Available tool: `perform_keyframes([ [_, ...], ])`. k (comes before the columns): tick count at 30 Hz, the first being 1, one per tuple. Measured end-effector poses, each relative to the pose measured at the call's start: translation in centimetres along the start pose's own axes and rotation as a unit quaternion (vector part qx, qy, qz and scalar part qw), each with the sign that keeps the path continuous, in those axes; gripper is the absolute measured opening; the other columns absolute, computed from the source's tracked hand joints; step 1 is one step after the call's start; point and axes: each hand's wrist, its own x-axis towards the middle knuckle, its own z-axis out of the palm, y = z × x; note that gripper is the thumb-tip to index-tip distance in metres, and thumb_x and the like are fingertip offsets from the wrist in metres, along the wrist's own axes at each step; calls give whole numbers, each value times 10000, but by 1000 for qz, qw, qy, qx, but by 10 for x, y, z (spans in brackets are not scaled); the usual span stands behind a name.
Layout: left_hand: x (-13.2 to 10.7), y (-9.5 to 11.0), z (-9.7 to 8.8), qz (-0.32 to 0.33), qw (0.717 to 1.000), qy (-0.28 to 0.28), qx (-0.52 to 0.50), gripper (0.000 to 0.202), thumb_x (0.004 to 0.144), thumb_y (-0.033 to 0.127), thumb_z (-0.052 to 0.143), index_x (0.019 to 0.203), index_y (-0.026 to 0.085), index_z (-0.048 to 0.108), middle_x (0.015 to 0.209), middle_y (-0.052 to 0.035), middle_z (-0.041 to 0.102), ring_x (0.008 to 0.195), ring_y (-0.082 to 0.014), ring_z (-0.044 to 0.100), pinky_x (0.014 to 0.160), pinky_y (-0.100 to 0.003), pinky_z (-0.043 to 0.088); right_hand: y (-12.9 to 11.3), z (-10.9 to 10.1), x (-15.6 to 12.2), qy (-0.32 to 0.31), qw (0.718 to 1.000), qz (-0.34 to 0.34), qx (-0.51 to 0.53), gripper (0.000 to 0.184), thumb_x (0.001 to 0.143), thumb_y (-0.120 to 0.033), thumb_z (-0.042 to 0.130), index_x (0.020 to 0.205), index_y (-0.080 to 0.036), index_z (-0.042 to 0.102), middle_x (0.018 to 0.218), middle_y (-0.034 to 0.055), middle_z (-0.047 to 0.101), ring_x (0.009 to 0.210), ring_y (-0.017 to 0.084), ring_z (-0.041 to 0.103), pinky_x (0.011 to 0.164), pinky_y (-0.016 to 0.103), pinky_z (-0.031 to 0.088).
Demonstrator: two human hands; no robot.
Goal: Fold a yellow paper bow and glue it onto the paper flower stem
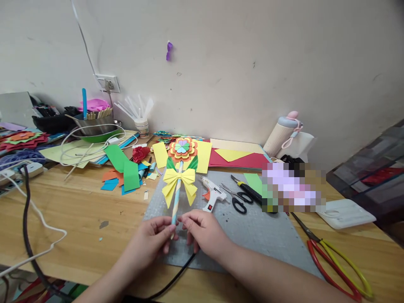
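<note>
Head view: on the wooden table (82, 235) lies a gray mat (268, 231), apparently protecting the surface; above it, the paper flower (178, 189) is held by its lower stem (175, 210), pinched in the left hand (158, 233), with the right hand (202, 229) close beside, its grip not determinable, presumably to keep the yellow bow (188, 176) uncrushed.

Two hands (154, 237) (205, 233), one yellow bow (179, 177), one glue gun (216, 193), two scissors (233, 195) (316, 239)
</note>
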Motion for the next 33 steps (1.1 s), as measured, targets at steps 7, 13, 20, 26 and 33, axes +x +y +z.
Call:
perform_keyframes([
  [7,5,25,-8,29,997,66,22,379,648,501,686,804,159,635,669,-17,659,412,-76,458,377,-187,304,-10,-11,2,54,997,-42,-37,292,873,-404,536,867,-162,701,677,-1,589,415,73,471,415,222,338],
  [13,31,42,37,84,996,20,-13,340,696,468,637,794,143,626,636,4,612,394,-58,435,368,-184,302,-19,-22,10,124,990,-53,29,312,801,-464,612,830,-174,722,685,12,566,576,119,500,439,217,345],
  [20,67,63,69,145,989,-23,15,345,790,419,546,956,133,646,658,0,605,430,-64,439,403,-195,327,-39,-56,17,197,975,-25,102,417,696,-481,709,924,-132,713,733,45,646,612,130,536,524,245,409],
  [26,74,60,57,159,978,-29,128,414,830,419,508,1137,162,611,860,-54,661,621,-134,561,553,-262,432,-41,-98,24,261,961,2,85,413,618,-471,776,842,-129,715,743,46,670,606,129,559,568,266,446],
  [33,61,46,36,121,929,-7,349,365,799,505,538,972,185,567,754,-56,639,667,-228,581,581,-325,382,-31,-164,38,321,941,101,-32,185,874,-305,619,896,-122,631,779,3,616,608,91,555,542,226,471],
])
